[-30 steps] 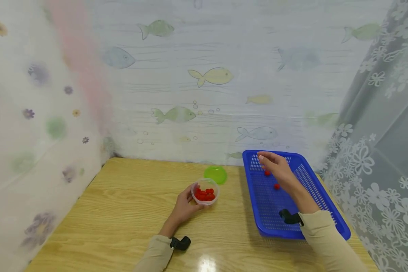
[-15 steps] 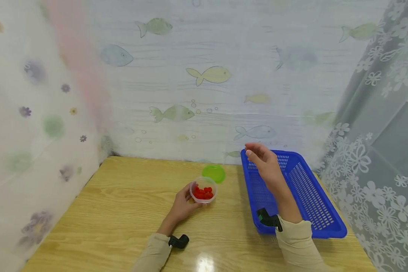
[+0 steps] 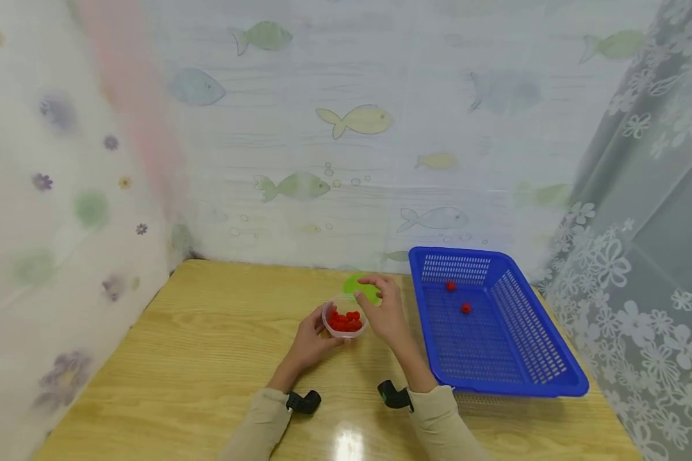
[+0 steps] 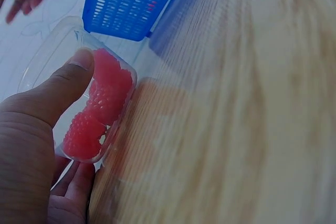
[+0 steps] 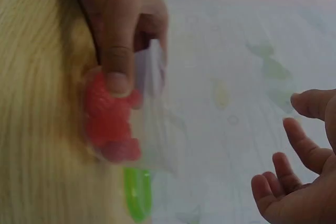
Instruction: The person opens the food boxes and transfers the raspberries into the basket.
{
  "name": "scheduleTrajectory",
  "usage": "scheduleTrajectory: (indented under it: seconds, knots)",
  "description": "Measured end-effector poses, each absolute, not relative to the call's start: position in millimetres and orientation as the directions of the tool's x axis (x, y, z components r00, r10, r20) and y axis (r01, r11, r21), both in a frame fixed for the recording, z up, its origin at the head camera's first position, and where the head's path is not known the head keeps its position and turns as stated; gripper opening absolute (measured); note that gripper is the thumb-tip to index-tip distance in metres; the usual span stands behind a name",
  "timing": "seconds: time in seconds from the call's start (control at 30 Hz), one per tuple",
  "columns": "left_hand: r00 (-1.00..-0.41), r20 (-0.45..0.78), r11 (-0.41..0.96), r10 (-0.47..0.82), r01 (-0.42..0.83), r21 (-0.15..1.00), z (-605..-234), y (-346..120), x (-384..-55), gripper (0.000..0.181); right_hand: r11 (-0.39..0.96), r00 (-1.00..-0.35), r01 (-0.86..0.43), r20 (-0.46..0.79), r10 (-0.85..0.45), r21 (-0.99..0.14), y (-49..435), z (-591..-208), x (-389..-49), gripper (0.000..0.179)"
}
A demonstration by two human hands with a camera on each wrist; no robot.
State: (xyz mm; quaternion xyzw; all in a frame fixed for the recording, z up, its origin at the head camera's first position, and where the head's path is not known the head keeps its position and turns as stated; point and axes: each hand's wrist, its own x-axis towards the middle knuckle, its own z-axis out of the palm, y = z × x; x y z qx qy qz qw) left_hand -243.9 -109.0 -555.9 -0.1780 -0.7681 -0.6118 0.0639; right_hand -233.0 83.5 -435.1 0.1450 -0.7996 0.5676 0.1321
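Observation:
A clear plastic tub (image 3: 345, 318) on the wooden table holds several red raspberries (image 4: 107, 90). My left hand (image 3: 310, 340) grips it from the left, thumb on the near wall and fingers behind. Above the tub's right rim hovers my right hand (image 3: 384, 314), its thumb and fingers apart with nothing between them; the right wrist view shows those fingers (image 5: 299, 140) spread loosely. Partly covered by the right hand, a round green lid (image 3: 354, 283) lies behind the tub.
To the right stands a blue perforated basket (image 3: 478, 346) with two red raspberries (image 3: 466, 308) on its floor. The wooden table (image 3: 207, 333) runs back to a fish-patterned curtain (image 3: 300, 224). A lacy grey curtain (image 3: 640, 320) hangs beside the basket.
My right hand has moved left from over the blue basket to above the tub, uncovering the two raspberries in the basket. My left hand keeps its grip on the tub.

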Motion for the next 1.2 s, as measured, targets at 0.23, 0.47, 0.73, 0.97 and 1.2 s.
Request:
scheduleTrajectory:
  seconds: [0.23, 0.47, 0.73, 0.97, 1.2]
  knots:
    - [-0.936, 0.302, 0.174, 0.182, 0.333, 0.927, -555.0, -108.6, -244.8, 0.086, 0.365, -0.944, -0.316, 0.328, -0.032, -0.876, 67.9, -475.3, -247.2, 0.019]
    - [-0.932, 0.315, 0.152, 0.177, 0.342, 0.927, -554.5, -107.3, -244.5, 0.085, 0.472, -0.956, -0.291, 0.273, -0.108, -0.832, 59.8, -494.3, -258.6, 0.02]
    - [-0.935, 0.295, 0.175, 0.198, 0.33, 0.928, -536.1, -108.1, -234.0, 0.085, 0.539, -0.964, -0.242, 0.136, -0.229, -0.807, 53.5, -496.4, -266.4, 0.024]
    - [-0.931, 0.287, 0.152, 0.226, 0.325, 0.933, -553.3, -112.9, -242.3, 0.088, 0.735, -0.974, -0.212, 0.076, -0.215, -0.644, 45.8, -491.9, -276.7, 0.028]
    - [-0.923, 0.3, 0.153, 0.241, 0.341, 0.927, -554.6, -111.9, -243.9, 0.087, 0.815, -0.978, -0.207, 0.092, -0.187, -0.542, 43.2, -494.2, -281.5, 0.027]
